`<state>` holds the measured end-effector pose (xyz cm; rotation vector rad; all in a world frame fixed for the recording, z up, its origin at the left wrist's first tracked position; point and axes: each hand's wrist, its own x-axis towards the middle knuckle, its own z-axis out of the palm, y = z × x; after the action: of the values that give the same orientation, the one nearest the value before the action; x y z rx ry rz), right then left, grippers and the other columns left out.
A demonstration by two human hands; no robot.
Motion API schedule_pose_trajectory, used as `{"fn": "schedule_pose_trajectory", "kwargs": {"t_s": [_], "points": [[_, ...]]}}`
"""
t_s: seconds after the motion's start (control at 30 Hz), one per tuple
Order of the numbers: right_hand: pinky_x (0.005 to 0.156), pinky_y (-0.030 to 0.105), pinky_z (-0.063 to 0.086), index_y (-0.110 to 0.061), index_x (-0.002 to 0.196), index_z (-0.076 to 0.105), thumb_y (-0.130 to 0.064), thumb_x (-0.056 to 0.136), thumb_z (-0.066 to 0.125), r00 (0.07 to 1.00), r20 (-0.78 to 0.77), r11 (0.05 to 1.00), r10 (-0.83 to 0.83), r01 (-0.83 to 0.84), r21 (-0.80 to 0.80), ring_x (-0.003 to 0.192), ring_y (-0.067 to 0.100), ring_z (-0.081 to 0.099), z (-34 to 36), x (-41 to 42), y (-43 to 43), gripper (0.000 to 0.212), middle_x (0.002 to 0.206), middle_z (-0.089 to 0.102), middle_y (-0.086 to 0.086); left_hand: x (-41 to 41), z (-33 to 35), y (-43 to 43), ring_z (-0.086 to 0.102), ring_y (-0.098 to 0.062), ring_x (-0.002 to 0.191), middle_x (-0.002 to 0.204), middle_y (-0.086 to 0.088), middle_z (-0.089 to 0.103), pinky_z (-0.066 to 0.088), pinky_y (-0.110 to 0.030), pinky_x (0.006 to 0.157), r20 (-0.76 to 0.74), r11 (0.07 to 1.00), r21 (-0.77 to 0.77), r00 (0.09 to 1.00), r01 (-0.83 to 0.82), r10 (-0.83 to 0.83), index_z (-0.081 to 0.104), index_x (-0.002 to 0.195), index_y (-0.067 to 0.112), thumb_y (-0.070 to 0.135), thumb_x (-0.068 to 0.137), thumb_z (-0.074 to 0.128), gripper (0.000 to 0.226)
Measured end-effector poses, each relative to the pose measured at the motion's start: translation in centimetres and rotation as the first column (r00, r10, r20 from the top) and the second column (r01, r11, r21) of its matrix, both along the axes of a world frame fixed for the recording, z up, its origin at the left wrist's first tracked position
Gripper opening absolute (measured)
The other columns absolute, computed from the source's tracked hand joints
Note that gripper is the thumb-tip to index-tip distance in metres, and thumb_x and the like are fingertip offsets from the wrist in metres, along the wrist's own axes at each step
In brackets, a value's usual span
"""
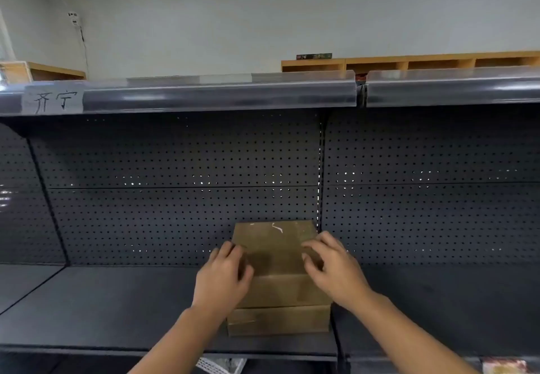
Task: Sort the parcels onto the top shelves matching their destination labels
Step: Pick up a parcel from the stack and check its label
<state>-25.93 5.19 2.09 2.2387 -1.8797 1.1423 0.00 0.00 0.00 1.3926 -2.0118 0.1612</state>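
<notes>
Two brown cardboard parcels are stacked on the dark middle shelf (117, 309). The upper parcel (277, 257) lies on the lower parcel (277, 319). My left hand (222, 277) rests against the upper parcel's left side, fingers curled onto its top. On the right edge of its top lies my right hand (333, 268), fingers bent. Both hands touch the box; whether they grip it is unclear. The top shelf (219, 97) runs above, with a paper destination label (54, 100) handwritten in Chinese characters at its left end.
A dark pegboard back panel (175, 186) closes the shelf bay. A second bay (438, 300) adjoins on the right. Wooden cubby shelving (409, 62) stands against the far wall. Packaged items (504, 366) peek out on the level below.
</notes>
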Motion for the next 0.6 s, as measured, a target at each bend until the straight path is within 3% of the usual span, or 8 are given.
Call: {"fn": "schedule_pose_trajectory", "kwargs": {"t_s": [0.1,0.27,0.37,0.47,0.53,0.6], "points": [[0.092,0.034,0.055,-0.022,0.136,0.068,-0.042,0.103,0.055,0.983,-0.156,0.996,-0.094,0.094,-0.010,0.116,0.014,0.055,-0.5,-0.3,-1.1,0.041,0.122,0.056,-0.006,-0.4,0.0,-0.7,0.067,-0.028,0.097,0.104,0.000,0.068,0.061,-0.038,0.062,0.168,0.999,0.037,0.986,-0.027,0.020,0.077,0.104,0.018,0.037,0.090,0.062,0.028],[0.104,0.034,0.048,-0.021,0.133,0.070,-0.043,0.104,0.052,0.971,-0.174,0.979,-0.164,0.182,0.095,0.124,0.019,0.049,-2.4,-0.4,-2.1,0.041,0.130,0.055,-0.001,-0.7,0.3,-0.9,0.050,-0.027,0.124,0.131,-0.001,0.056,0.057,-0.039,0.086,0.042,0.962,0.261,0.996,-0.083,0.074,0.066,0.129,0.021,0.043,0.102,0.051,0.039],[0.104,0.036,0.050,-0.020,0.146,0.058,-0.044,0.105,0.054,0.970,0.127,0.962,-0.206,0.177,0.206,0.133,0.023,0.047,-3.3,-0.8,-2.3,0.048,0.142,0.050,0.002,-0.4,-0.2,-0.8,0.056,-0.027,0.121,0.140,-0.002,0.051,0.053,-0.040,0.085,-0.143,0.900,0.435,0.985,-0.025,0.097,0.054,0.143,0.024,0.049,0.102,0.051,0.048],[0.109,0.046,0.051,-0.016,0.155,0.044,-0.056,0.098,0.060,0.789,0.542,0.911,-0.289,0.053,0.409,0.132,0.028,0.056,-4.0,-1.0,-2.6,0.071,0.147,0.053,0.009,-0.2,-0.2,-0.4,0.062,-0.018,0.110,0.136,0.001,0.060,0.050,-0.036,0.088,-0.509,0.791,0.577,0.847,0.205,0.152,0.041,0.155,0.025,0.047,0.103,0.058,0.059],[0.111,0.046,0.051,-0.018,0.154,0.047,-0.064,0.092,0.064,0.654,0.677,0.859,-0.338,-0.080,0.506,0.129,0.027,0.061,-4.0,-1.2,-2.6,0.079,0.143,0.062,0.007,-0.2,0.1,-0.3,0.064,-0.013,0.102,0.126,0.005,0.067,0.053,-0.038,0.096,-0.627,0.743,0.605,0.746,0.286,0.223,0.045,0.150,0.022,0.045,0.102,0.062,0.056],[0.112,0.048,0.051,-0.021,0.150,0.054,-0.062,0.092,0.066,0.612,0.718,0.842,-0.332,-0.151,0.518,0.126,0.025,0.064,-3.7,-1.4,-2.2,0.072,0.137,0.068,0.004,-0.4,0.4,-0.1,0.065,-0.019,0.106,0.128,0.001,0.068,0.050,-0.036,0.098,-0.695,0.700,0.624,0.656,0.347,0.295,0.045,0.156,0.018,0.049,0.100,0.065,0.067]]}}
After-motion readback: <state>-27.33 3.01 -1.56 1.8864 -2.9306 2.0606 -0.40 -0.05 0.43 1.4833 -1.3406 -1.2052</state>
